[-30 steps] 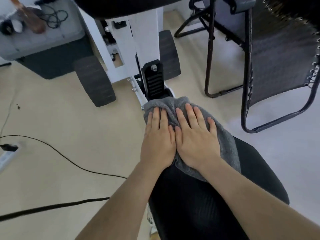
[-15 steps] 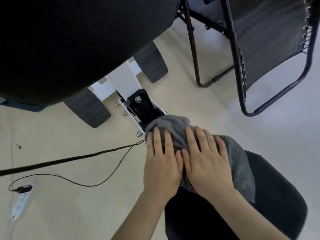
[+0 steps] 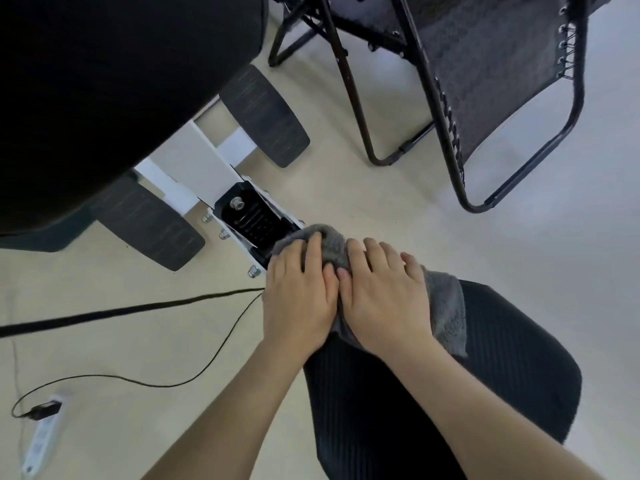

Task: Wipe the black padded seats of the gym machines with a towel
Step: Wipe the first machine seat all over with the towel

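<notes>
A grey towel [image 3: 445,306] lies over the narrow front end of a black padded seat [image 3: 502,368] at the lower right. My left hand [image 3: 298,292] and my right hand [image 3: 384,292] rest side by side, flat on the towel, fingers curling over its front fold. The towel's front edge touches the black slotted bracket [image 3: 249,216] of the white machine frame. A large black pad [image 3: 114,91] fills the upper left, close to the camera.
Two dark foot pedals [image 3: 266,116] [image 3: 152,223] flank the white frame [image 3: 194,161]. A folding mesh chair [image 3: 485,81] stands at the upper right. A black strap [image 3: 114,311], a thin cable [image 3: 214,355] and a white power strip [image 3: 41,441] lie on the beige floor at the left.
The view has tipped forward and down, so the big black pad now fills the upper left. Both hands stay pressed on the towel, now curled over the seat's front end.
</notes>
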Motion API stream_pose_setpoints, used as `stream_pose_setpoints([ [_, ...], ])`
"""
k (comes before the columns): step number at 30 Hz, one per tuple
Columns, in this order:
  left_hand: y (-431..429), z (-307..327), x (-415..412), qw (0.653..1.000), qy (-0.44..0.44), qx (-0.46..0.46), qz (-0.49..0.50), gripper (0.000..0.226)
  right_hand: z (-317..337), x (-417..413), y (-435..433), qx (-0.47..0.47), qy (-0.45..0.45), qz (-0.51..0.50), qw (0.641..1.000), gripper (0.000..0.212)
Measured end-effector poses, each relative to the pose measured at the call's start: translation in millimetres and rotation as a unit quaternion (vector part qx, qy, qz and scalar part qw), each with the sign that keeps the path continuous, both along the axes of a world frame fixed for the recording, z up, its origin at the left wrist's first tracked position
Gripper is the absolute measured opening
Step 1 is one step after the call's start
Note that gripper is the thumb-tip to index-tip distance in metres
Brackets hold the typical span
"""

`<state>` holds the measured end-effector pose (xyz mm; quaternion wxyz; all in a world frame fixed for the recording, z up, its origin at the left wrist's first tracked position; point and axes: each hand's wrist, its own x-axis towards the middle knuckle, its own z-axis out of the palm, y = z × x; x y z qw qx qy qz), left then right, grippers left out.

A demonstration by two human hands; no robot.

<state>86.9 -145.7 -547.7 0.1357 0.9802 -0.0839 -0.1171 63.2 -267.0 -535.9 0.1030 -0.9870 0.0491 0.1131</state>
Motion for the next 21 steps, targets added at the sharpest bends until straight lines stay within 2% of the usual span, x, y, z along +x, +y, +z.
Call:
stream_pose_setpoints([
  [4, -6, 5, -67, 0.994, -0.008, 0.050, -0.092, 0.060, 13, -87, -13, 0.015, -0.004, -0.029, 0.999, 0.058],
  [7, -9, 4, -66, 0.989, -0.023, 0.044, -0.136, 0.062, 13, -115, -15, 0.013, 0.001, -0.053, 0.998, 0.061],
  [13, -19, 4, -26, 0.989, -0.015, 0.024, -0.147, 0.063, 11, -82, -15, -0.001, -0.001, -0.066, 0.998, 0.061],
  [17, -38, 2, 24, 0.984, -0.025, 0.033, -0.176, 0.040, 3, -34, -16, -0.005, -0.013, -0.107, 0.994, 0.052],
  [21, -54, -3, 69, 0.968, 0.118, 0.089, -0.204, 0.051, -1, 9, -22, -0.036, 0.023, -0.153, 0.987, 0.036],
])
